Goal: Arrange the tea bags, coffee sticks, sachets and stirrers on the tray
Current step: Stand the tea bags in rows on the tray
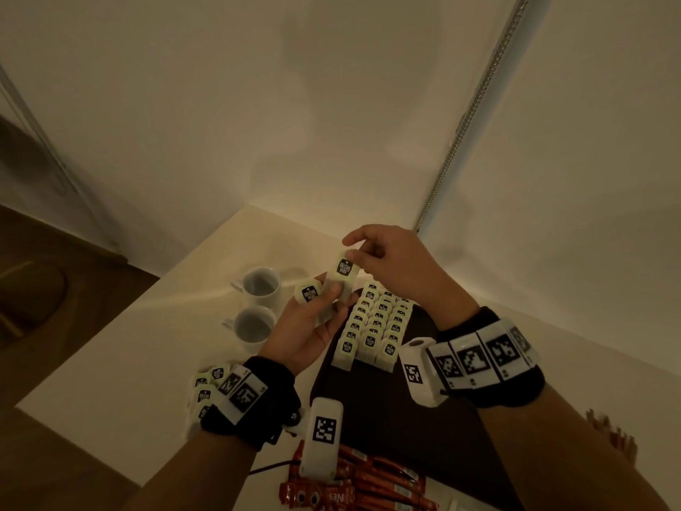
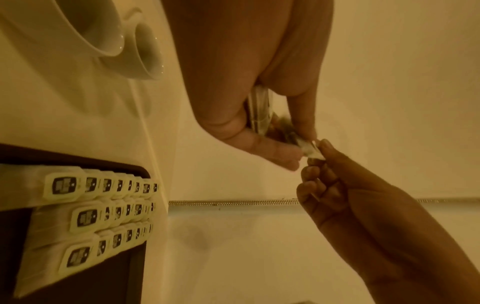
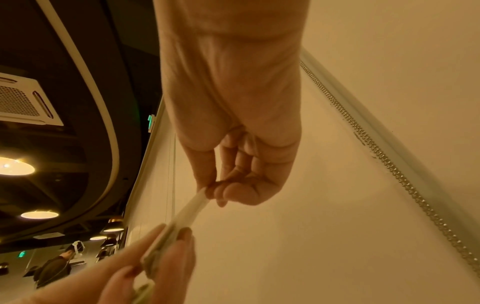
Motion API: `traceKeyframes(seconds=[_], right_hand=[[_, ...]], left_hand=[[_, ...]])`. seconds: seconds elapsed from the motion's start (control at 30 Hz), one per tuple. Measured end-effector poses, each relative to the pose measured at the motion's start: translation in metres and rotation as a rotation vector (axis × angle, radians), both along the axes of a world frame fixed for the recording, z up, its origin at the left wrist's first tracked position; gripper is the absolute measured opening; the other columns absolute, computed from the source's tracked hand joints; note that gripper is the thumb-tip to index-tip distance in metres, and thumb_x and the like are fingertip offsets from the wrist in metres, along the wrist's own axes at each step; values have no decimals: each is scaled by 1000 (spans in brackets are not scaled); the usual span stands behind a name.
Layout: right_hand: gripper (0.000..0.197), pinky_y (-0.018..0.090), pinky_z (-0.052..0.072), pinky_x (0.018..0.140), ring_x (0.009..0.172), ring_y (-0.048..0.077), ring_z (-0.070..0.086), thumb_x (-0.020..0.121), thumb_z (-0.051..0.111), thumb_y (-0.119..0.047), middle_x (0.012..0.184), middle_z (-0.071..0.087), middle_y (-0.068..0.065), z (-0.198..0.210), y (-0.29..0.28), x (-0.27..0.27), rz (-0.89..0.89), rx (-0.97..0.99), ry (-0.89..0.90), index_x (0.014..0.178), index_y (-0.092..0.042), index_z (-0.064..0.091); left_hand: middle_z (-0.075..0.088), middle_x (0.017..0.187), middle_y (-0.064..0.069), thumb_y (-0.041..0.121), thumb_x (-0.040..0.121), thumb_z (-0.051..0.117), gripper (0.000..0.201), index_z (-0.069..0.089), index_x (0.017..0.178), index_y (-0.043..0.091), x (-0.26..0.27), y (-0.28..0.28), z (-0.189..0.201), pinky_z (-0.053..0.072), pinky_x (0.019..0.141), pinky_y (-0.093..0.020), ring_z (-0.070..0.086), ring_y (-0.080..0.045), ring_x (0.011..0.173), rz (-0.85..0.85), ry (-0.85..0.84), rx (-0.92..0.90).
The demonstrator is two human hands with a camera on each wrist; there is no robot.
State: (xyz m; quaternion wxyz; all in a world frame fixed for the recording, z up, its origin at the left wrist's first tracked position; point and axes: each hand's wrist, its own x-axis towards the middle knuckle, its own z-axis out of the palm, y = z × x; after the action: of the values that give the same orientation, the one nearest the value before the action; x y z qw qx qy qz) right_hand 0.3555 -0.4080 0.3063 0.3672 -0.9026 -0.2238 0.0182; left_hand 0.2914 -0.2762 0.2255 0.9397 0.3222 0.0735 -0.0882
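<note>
My left hand (image 1: 324, 311) holds a small stack of white tea bags (image 1: 311, 295) above the left edge of the dark tray (image 1: 372, 403), thumb pressed on top. My right hand (image 1: 376, 256) pinches the top end of one tea bag (image 1: 345, 269) from that stack; the same pinch shows in the right wrist view (image 3: 200, 197) and the left wrist view (image 2: 310, 149). Three rows of tea bags (image 1: 376, 326) stand overlapped on the tray's far part. Red coffee sticks (image 1: 368, 481) lie near the front edge.
Two white cups (image 1: 259, 287) stand left of the tray. A loose pile of tea bags (image 1: 204, 389) lies on the table by my left wrist. Brown stirrers (image 1: 615, 433) sit at the right. A wall and a bead chain (image 1: 464, 127) stand behind the table.
</note>
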Motion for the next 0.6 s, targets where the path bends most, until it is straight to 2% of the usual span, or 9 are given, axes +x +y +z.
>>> traceKeyframes(seconds=[0.07, 0.13, 0.2, 0.33, 0.4, 0.5, 0.6], right_hand=[[18, 8, 41, 62, 63, -3, 54, 89, 63, -21, 77, 61, -10, -1, -3, 0, 20, -30, 8, 104, -15, 70], [15, 4, 39, 60, 63, -3, 53, 89, 63, -20, 74, 60, -12, -1, -5, -1, 27, -46, -13, 99, -13, 72], [12, 3, 39, 60, 62, -3, 53, 88, 63, -19, 71, 59, -13, -2, -7, -3, 26, -36, -47, 94, -12, 72], [9, 2, 38, 65, 64, -12, 53, 88, 63, -17, 70, 57, -19, -4, -7, -7, 48, 0, -86, 90, -12, 71], [9, 2, 39, 65, 65, -13, 53, 88, 63, -17, 70, 58, -18, -5, -7, -7, 45, 16, -97, 90, -12, 71], [9, 1, 39, 64, 65, -13, 55, 88, 63, -16, 73, 62, -12, -7, -11, -6, 21, 49, -122, 91, -12, 71], [10, -1, 38, 64, 66, -15, 55, 88, 64, -13, 75, 60, -14, -17, -23, -7, -8, 35, -78, 94, -12, 71]], left_hand=[[71, 82, -2, 12, 82, 60, 16, 74, 82, 19, 1, 1, 1, 54, 58, -16, 69, -13, 78, 25, -17, 78], [71, 83, -2, 8, 87, 58, 12, 66, 91, 16, 2, 2, 0, 54, 61, -17, 67, -14, 79, 47, -23, 143], [72, 83, -1, 5, 90, 55, 13, 62, 91, 16, 3, 1, -1, 54, 61, -18, 67, -14, 80, 71, -25, 164], [72, 80, 1, 2, 89, 55, 13, 60, 95, 14, 3, -2, -2, 55, 64, -19, 68, -13, 76, 69, -57, 219], [73, 82, 0, 3, 89, 55, 12, 60, 96, 12, 3, -4, -4, 55, 66, -19, 68, -13, 77, 64, -71, 234], [73, 91, -2, 13, 92, 55, 10, 61, 100, 12, 4, -1, -10, 55, 67, -20, 69, -16, 84, 81, -14, 209], [72, 101, -7, 32, 93, 52, 27, 61, 105, 10, 5, 11, -19, 57, 69, -24, 70, -21, 90, 131, 122, 149]])
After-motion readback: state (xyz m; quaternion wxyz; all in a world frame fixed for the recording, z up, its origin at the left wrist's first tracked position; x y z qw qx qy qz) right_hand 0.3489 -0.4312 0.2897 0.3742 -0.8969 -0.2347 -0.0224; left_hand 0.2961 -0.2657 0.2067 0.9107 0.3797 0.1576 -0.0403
